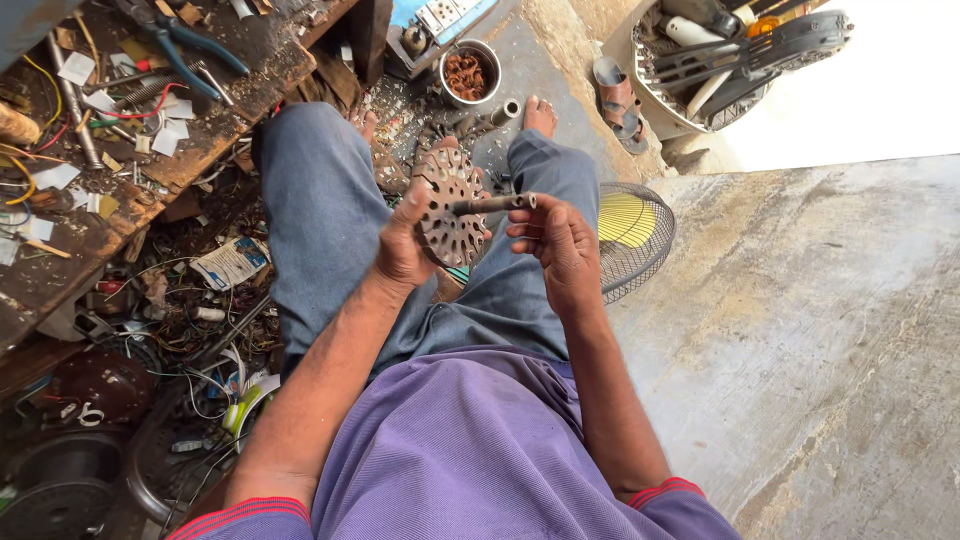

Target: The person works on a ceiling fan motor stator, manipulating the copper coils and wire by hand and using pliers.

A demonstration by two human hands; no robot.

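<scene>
Fingers (415,215) of the left hand (403,245) curl around a rusty, slotted round metal disc (450,210), gripping its rim. Right hand (560,240) fingers pinch a dull steel shaft (492,204) jutting from the disc's centre, above denim-covered knees.

hands 2: left hand (403,245), right hand (556,240) | slotted metal disc (450,208) 1, centre | metal rod (493,204) 1, centre | bare feet 2, far | sandals (618,102) 2, far right | fan guard (634,238) 1, right | metal bowl (468,74) 1, far | blue-handled pliers (185,48) 1, far left
</scene>
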